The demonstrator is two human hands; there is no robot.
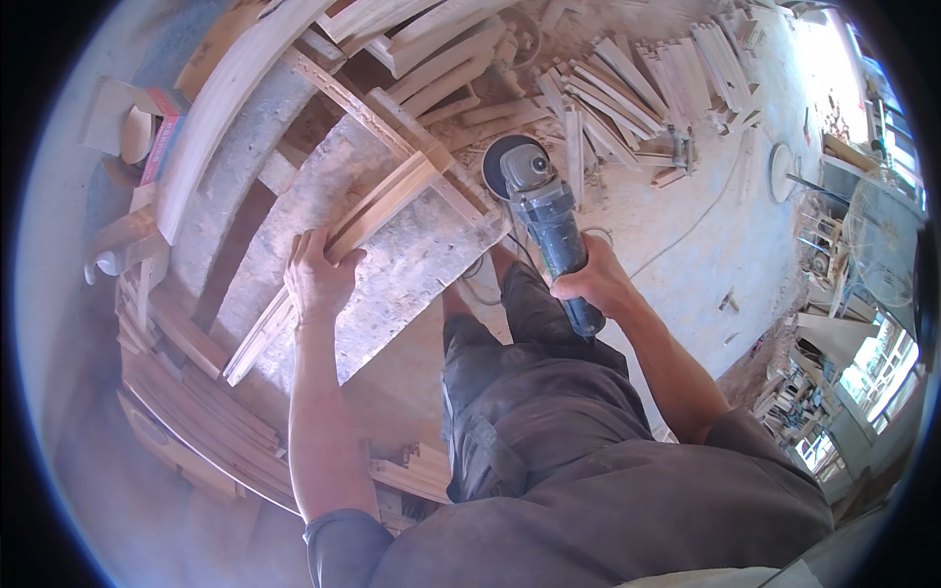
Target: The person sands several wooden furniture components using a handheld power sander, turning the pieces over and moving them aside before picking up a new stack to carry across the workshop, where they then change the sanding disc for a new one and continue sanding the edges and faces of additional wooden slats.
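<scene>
My left hand (pixel 321 276) is closed round a narrow wooden strip (pixel 387 199) that lies slantwise across a dusty workbench (pixel 431 240). The strip's far end meets a wooden crosspiece (pixel 363 113) fixed on the bench top. In my right hand (pixel 596 279) is an angle grinder (pixel 549 211), gripped by its dark body. Its round dark disc (pixel 497 167) points away from me, just past the bench's right corner. The disc and the strip are apart. Whether the disc spins I cannot tell.
Stacked wooden strips (pixel 613 98) cover the floor ahead. Long curved-looking boards (pixel 240 93) stand at the left, with more planks (pixel 201 402) below. A cable (pixel 686 235) runs over the floor at the right. A fan (pixel 877 240) stands at the far right.
</scene>
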